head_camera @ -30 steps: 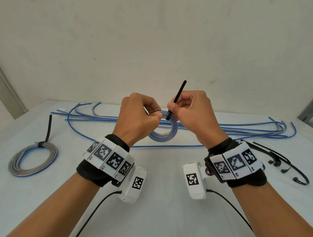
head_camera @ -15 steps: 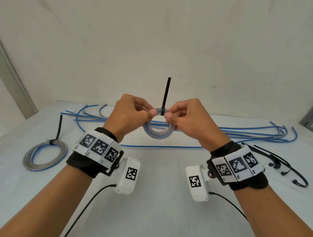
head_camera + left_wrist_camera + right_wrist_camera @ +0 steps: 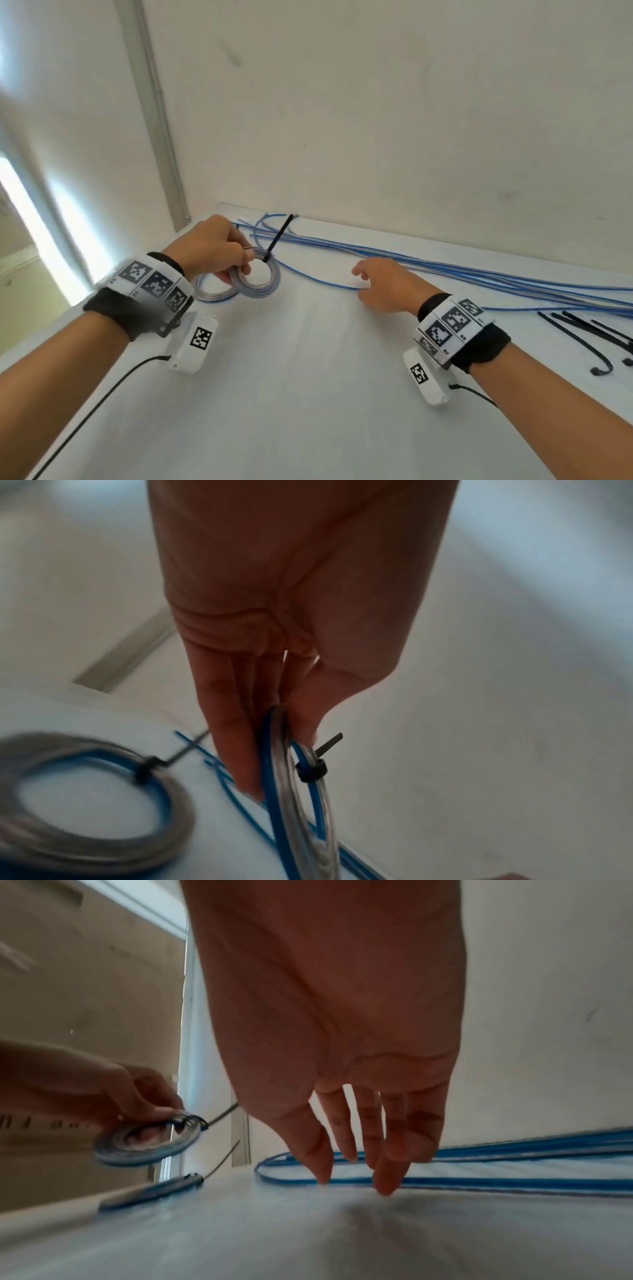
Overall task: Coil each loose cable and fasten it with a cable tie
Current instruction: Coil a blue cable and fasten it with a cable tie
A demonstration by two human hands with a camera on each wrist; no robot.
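- The left wrist view alone shows the black cable tie (image 3: 311,771) cinched round the small coil (image 3: 294,791), which the left hand (image 3: 209,250) pinches above the table's (image 3: 308,394) far left corner.
- Beside it, an already tied coil (image 3: 85,804) lies flat.
- The right wrist view shows the right hand (image 3: 346,1074), fingers spread and straight, tips at a loose blue cable (image 3: 479,1181) mid-table.
- Spare ties (image 3: 582,337) lie at the right edge.

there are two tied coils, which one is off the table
The coil pinched in the left hand, its black tie tail sticking up. The other tied coil lies flat on the table just beyond that hand, untouched.
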